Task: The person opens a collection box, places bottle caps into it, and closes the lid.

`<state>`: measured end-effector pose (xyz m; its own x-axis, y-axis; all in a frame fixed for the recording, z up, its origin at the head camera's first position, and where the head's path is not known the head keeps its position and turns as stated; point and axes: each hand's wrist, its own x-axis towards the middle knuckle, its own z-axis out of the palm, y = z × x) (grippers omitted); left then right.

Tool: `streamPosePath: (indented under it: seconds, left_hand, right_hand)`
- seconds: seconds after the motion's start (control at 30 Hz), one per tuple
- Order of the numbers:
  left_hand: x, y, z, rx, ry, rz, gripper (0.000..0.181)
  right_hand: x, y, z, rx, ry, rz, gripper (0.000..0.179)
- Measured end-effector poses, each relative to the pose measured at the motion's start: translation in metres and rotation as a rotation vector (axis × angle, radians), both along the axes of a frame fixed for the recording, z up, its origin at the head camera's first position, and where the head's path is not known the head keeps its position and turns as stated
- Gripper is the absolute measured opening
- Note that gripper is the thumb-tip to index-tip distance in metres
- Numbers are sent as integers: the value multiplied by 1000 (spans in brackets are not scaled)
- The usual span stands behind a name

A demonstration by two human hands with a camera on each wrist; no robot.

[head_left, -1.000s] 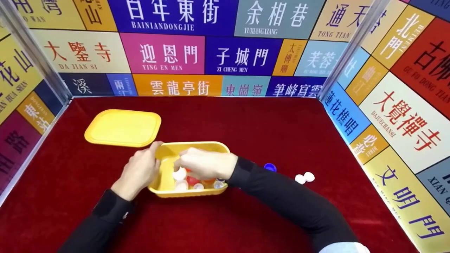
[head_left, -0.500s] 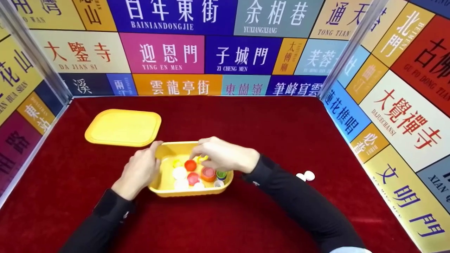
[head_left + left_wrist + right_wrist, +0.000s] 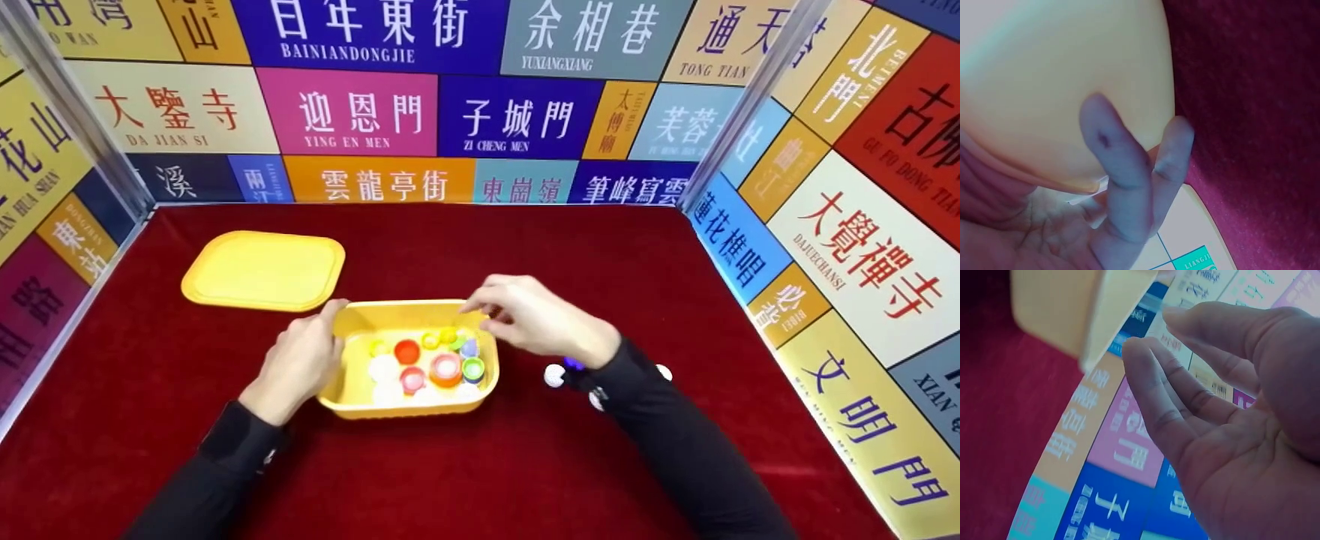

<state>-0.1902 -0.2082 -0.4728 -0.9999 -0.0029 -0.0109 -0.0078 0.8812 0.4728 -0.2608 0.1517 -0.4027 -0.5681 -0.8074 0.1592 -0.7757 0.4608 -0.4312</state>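
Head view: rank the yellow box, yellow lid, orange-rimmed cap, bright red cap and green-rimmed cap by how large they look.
1. yellow box
2. yellow lid
3. orange-rimmed cap
4. bright red cap and green-rimmed cap: too alike to rank.

Two hands [image 3: 296, 364]; one tub [image 3: 405, 410]; one lid [image 3: 264, 270]; at least twelve small round pieces [image 3: 407, 352]
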Motion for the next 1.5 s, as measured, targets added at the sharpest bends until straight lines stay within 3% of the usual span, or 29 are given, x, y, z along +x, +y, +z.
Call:
streamPosePath:
  seconds: [0.23,0.43,0.73,0.93,1.13,1.5]
  left_hand:
    - [0,0,0,2,4,-2,56]
    - [0,0,-1,-1,10,-4,56]
    - [2,1,-1,-7,21,-10,56]
    - [3,1,-1,-6,31,-11,56]
    - [2,1,0,-4,9,-10,56]
    - [1,0,0,-2,14,-10,56]
  right_hand:
    - [0,46,-14,3,-26,-112,30]
    - [6,86,-34,92,-55,-184,33]
    - [13,128,-46,199,-131,-237,43]
    - [12,134,-50,226,-155,-267,40]
    - [10,132,-51,211,-100,-261,36]
    - [0,116,-38,159,-54,-264,35]
